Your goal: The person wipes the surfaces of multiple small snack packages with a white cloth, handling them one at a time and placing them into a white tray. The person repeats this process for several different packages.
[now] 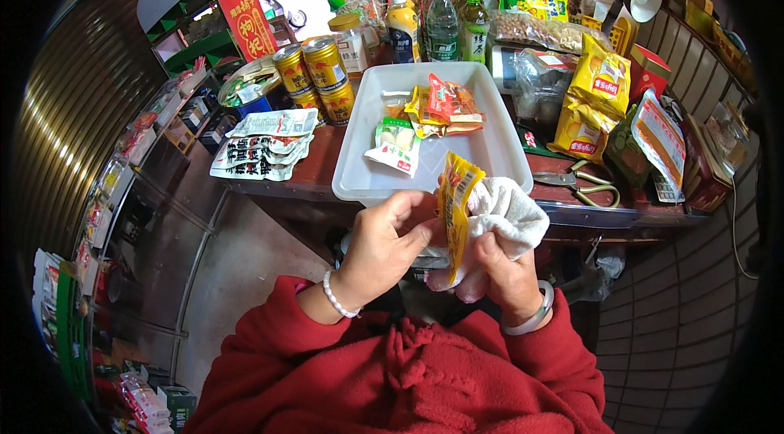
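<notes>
In front of my body, my left hand [387,244] holds a yellow snack packet [456,213], seen nearly edge-on, by its left side. A white cloth [511,213], perhaps a glove, is bunched in my right hand [505,275] and lies against the packet's other face. Just beyond both hands, a white plastic tray [352,158] rests on the dark red counter. Inside it are a green-and-white packet [395,146], several yellow packets [422,112] and a red one [446,100].
Left of the tray stand stacked gold cans [324,66] and a fan of white pouches [266,149]. Bottles [442,30] line its far side. Pruning shears [579,181], yellow chip bags [593,97] and a clear plastic container [539,85] lie at the right.
</notes>
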The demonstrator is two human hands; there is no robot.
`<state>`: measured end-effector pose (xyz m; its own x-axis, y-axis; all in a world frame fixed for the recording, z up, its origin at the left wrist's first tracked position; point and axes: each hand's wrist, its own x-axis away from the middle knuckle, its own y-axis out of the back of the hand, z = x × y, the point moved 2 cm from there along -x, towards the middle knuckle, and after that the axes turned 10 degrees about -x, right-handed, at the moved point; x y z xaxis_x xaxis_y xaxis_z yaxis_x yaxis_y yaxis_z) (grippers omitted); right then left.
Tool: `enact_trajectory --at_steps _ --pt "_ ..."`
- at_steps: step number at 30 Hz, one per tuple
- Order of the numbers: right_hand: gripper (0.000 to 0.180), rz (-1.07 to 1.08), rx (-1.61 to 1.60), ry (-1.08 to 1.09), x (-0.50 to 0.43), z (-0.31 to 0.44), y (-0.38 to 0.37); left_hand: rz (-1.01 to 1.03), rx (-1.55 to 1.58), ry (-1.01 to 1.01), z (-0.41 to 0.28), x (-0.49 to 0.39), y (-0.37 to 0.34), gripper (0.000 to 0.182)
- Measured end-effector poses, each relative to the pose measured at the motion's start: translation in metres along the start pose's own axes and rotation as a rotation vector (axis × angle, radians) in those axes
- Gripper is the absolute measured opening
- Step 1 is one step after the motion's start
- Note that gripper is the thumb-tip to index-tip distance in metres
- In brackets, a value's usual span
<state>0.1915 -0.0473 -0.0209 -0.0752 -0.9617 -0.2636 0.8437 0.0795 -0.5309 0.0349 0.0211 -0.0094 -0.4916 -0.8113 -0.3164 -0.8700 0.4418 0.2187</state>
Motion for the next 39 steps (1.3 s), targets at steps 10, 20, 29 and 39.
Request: enact_trajectory --at_steps 10,20,29,39 --pt "0.054 0.048 0.179 0.322 -0.011 0.002 -0.011 0.096 0.058 -0.109 -0.015 0.012 -0.011 0.046" --pt "0.032 -0.160 0.037 0.324 0.001 0.001 -0.020 0.173 -0.063 -0.222 -0.014 0.017 -0.004 0.064" --pt "0.031 -0.212 0.112 0.338 -0.001 0.002 -0.027 0.322 0.073 -0.090 -0.013 0.024 0.011 0.064" --pt "0.025 -0.094 0.153 0.311 -0.014 0.003 -0.039 -0.352 -0.480 -0.281 -0.002 0.015 0.035 0.059"
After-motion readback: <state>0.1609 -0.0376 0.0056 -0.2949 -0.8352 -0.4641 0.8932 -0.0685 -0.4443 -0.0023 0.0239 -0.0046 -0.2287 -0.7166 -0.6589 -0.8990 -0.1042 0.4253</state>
